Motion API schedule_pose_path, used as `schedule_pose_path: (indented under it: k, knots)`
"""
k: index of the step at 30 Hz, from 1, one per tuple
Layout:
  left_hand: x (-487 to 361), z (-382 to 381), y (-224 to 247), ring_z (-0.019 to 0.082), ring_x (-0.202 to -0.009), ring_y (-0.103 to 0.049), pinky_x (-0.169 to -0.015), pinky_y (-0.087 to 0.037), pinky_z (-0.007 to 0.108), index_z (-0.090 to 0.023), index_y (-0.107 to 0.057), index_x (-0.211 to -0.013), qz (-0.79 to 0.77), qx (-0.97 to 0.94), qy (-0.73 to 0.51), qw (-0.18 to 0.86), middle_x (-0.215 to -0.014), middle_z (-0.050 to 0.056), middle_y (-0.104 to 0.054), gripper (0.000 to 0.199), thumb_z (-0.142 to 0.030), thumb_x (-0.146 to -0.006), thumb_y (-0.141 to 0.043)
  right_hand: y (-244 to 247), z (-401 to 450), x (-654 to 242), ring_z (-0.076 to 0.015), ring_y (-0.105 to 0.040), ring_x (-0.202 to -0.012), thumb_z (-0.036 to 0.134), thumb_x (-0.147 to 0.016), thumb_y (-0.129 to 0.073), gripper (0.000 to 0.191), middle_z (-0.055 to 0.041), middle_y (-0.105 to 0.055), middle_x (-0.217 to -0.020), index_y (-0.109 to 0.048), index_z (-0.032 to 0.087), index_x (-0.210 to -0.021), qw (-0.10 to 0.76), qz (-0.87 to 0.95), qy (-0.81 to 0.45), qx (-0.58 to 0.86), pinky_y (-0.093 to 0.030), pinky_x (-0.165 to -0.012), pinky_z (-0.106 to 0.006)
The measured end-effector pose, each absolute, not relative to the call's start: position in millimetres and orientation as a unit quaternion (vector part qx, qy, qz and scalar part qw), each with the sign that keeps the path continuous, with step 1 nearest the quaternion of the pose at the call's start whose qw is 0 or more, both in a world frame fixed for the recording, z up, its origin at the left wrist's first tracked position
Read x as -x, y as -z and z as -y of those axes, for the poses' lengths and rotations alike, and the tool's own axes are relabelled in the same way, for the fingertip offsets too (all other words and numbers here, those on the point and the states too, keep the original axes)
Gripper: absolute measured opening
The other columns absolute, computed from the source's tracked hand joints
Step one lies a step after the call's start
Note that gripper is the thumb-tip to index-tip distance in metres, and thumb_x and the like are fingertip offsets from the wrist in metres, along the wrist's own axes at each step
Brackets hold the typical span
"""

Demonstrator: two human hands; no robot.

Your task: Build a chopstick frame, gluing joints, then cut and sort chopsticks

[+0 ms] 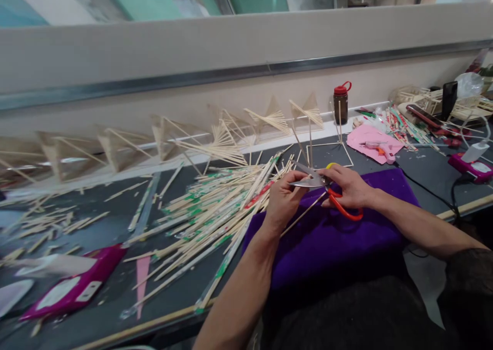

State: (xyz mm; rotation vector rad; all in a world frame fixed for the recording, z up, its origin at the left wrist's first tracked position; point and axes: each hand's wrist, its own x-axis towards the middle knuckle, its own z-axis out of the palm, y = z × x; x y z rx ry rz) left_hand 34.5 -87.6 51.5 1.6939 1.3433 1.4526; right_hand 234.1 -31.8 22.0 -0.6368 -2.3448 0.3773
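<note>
My right hand is closed around the handles of a pair of scissors, one loop red and one yellow. Their metal blades are parted and point left, over the fingertips of my left hand. Those fingertips are pinched between the blades on what looks like a thin wooden stick, mostly hidden. Below both hands, another thin stick slants across a purple cloth. Just left of my left hand lies a large heap of wooden sticks, some in green-marked clear wrappers.
Twisted stick structures line the wall, beside a stick frame. A red-capped bottle stands behind. At right are a pink glue gun with a cable and a magenta box. A magenta packet lies front left among cut stick pieces.
</note>
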Motion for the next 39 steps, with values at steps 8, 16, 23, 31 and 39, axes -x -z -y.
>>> schedule_pose_path:
  k: [8, 16, 23, 31, 39]
  knots:
    - [-36.7, 87.1, -48.0, 0.010, -0.053, -0.045, -0.053, -0.035, 0.022, -0.018, -0.065, -0.073, -0.486, -0.637, -0.532, 0.273, -0.060, -0.002, -0.058, 0.015, -0.033, -0.074, -0.065, -22.8, 32.3, -233.7, -0.0214, -0.056, -0.092, 0.051, -0.075, -0.075, 0.069, -0.0096, -0.058, -0.112, -0.051, 0.022, -0.133, 0.333, 0.896, -0.156, 0.247, -0.048, -0.082, -0.038]
    - [-36.6, 89.4, -49.8, 0.012, -0.055, -0.049, -0.055, -0.039, 0.023, -0.018, -0.066, -0.074, -0.478, -0.654, -0.534, 0.240, -0.062, -0.001, -0.060, 0.015, -0.032, -0.075, -0.063, -28.5, 39.8, -232.5, -0.0214, -0.056, -0.094, 0.048, -0.075, -0.076, 0.068, -0.0074, -0.058, -0.113, -0.048, 0.027, -0.134, 0.328, 0.893, -0.179, 0.249, -0.048, -0.084, -0.039]
    - [-37.7, 91.6, -51.1, 0.015, -0.065, -0.060, -0.065, -0.046, 0.025, -0.019, -0.070, -0.079, -0.473, -0.695, -0.509, 0.184, -0.074, 0.003, -0.070, 0.017, -0.033, -0.082, -0.061, -27.2, 39.8, -231.2, -0.0232, -0.053, -0.094, 0.048, -0.074, -0.076, 0.071, -0.0077, -0.056, -0.110, -0.047, 0.028, -0.136, 0.341, 0.894, -0.146, 0.252, -0.047, -0.082, -0.040]
    - [-38.7, 91.7, -45.3, 0.016, -0.074, -0.065, -0.071, -0.049, 0.026, -0.019, -0.071, -0.086, -0.450, -0.708, -0.515, 0.175, -0.084, 0.004, -0.073, 0.020, -0.033, -0.087, -0.058, -21.3, 35.1, -234.5, -0.0232, -0.053, -0.092, 0.054, -0.075, -0.073, 0.070, -0.0076, -0.055, -0.105, -0.050, 0.025, -0.135, 0.355, 0.896, -0.127, 0.234, -0.047, -0.082, -0.041]
    - [-38.6, 89.0, -40.5, 0.017, -0.071, -0.064, -0.069, -0.049, 0.027, -0.020, -0.070, -0.082, -0.471, -0.688, -0.519, 0.189, -0.079, 0.004, -0.071, 0.024, -0.040, -0.087, -0.059, -28.6, 41.2, -237.4, -0.0211, -0.055, -0.089, 0.034, -0.081, -0.067, 0.053, -0.0075, -0.059, -0.106, -0.050, 0.027, -0.131, 0.325, 0.901, -0.150, 0.246, -0.048, -0.081, -0.038]
